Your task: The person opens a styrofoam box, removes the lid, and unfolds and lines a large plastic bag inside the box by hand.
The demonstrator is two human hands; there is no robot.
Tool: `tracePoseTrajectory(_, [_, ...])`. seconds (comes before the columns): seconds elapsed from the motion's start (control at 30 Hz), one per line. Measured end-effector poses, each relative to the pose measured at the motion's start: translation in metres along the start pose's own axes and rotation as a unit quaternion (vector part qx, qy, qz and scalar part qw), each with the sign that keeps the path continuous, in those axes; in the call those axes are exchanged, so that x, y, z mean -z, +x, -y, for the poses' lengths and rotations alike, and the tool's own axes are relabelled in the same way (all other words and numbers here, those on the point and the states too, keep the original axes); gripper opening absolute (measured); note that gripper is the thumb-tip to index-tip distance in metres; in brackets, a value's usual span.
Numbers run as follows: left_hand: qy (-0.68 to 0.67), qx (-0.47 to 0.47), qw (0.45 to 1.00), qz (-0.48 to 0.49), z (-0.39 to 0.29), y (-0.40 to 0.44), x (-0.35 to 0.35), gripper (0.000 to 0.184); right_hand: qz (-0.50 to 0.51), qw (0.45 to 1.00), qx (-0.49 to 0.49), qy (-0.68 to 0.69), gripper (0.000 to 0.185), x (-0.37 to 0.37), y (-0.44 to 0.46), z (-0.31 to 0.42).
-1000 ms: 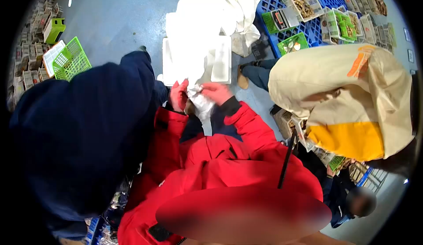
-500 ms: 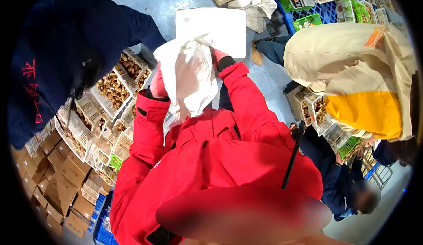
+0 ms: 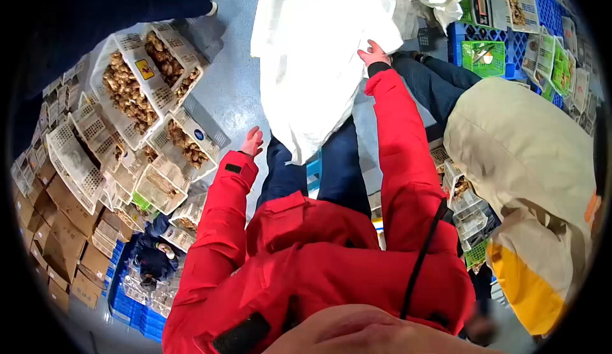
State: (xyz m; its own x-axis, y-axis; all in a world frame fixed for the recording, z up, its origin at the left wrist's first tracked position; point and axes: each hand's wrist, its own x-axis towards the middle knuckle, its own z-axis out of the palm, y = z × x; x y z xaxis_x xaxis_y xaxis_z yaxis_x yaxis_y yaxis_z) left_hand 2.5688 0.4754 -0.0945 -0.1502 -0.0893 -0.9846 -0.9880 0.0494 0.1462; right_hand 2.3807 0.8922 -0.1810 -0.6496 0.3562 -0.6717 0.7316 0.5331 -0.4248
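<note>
A large white sheet or bag (image 3: 319, 61), thin and creased, is spread over a white foam box (image 3: 271, 7) in front of me. Its lower end hangs in a point near my legs. My right hand (image 3: 375, 54) is at the sheet's right edge, thumb and forefinger apart, touching it. My left hand (image 3: 252, 142) is held away from the sheet on the left side, holding nothing, with its fingers loosely parted. Most of the box is hidden under the sheet.
White baskets of brown mushroom-like pieces (image 3: 131, 93) stand at left, with cardboard boxes (image 3: 64, 226) behind. A person in a beige coat (image 3: 516, 144) bends close on my right. Blue pallets (image 3: 459, 35) with a green basket (image 3: 483, 57) lie at upper right. Another person's dark leg (image 3: 166, 2) is at upper left.
The sheet, earlier bunched between both hands, now lies spread over the foam box. My left hand has come off it and moved down; my right hand has moved right. The view has shifted.
</note>
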Motion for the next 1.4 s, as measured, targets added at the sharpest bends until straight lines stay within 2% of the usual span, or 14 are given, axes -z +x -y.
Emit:
tracePoseTrajectory(0.07, [0.169,-0.049,0.984,0.003,0.041,0.056,0.004,0.052,-0.092,0.979,-0.113,-0.14,0.063,-0.011,0.003,-0.014])
tracePoseTrajectory(0.2, [0.202,-0.136,0.968,-0.058,0.03,0.091,-0.005,0.043,-0.157,0.986,-0.031,-0.055,0.057,-0.045,0.009,-0.069])
tracePoseTrajectory(0.43, [0.458,-0.449,0.738,-0.211,-0.143,0.131,-0.056,0.056,-0.305,0.947,-0.09,0.046,0.059,-0.075,-0.032,-0.112])
tracePoseTrajectory(0.5, [0.508,-0.425,0.72,-0.208,-0.173,0.161,-0.08,0.063,-0.26,0.95,-0.145,0.09,0.055,-0.084,-0.034,-0.137])
tracePoseTrajectory(0.53, [0.543,-0.405,0.703,-0.218,-0.185,0.172,-0.093,0.067,-0.278,0.927,-0.062,0.242,0.051,-0.099,-0.028,-0.155])
tracePoseTrajectory(0.63, [0.627,-0.358,0.653,-0.228,-0.205,0.22,-0.12,0.075,-0.243,0.962,0.059,0.107,0.04,-0.087,-0.02,-0.13])
tracePoseTrajectory(0.7, [0.672,-0.293,0.657,-0.172,-0.21,0.244,-0.129,0.069,-0.232,0.962,0.134,0.048,0.035,-0.078,-0.012,-0.108])
tracePoseTrajectory(0.77, [0.57,-0.257,0.778,-0.061,-0.2,0.282,-0.122,0.051,-0.21,0.967,0.139,0.042,0.034,-0.071,-0.005,-0.093])
tracePoseTrajectory(0.83, [0.471,-0.336,0.807,-0.12,-0.191,0.249,-0.116,0.027,-0.21,0.965,0.145,0.065,0.033,-0.071,0.007,-0.09])
tracePoseTrajectory(1.0, [0.262,-0.349,0.861,-0.261,-0.145,0.166,-0.056,0.028,-0.116,0.955,0.176,0.207,0.031,-0.065,0.006,-0.039])
tracePoseTrajectory(1.03, [0.242,-0.311,0.879,-0.268,-0.137,0.155,-0.044,0.029,-0.176,0.952,0.25,-0.01,0.032,-0.077,0.024,-0.057])
tracePoseTrajectory(1.1, [0.248,-0.251,0.912,-0.21,-0.106,0.164,-0.021,0.033,-0.091,0.981,0.165,-0.051,0.032,-0.092,0.042,-0.07])
tracePoseTrajectory(1.17, [0.444,-0.326,0.809,-0.206,-0.084,0.178,-0.014,0.04,0.09,0.982,-0.002,-0.165,0.035,-0.102,0.062,-0.082])
tracePoseTrajectory(1.4, [0.433,-0.448,0.732,-0.275,-0.177,0.182,-0.08,0.051,-0.074,0.988,0.069,-0.117,0.047,-0.1,0.071,-0.069])
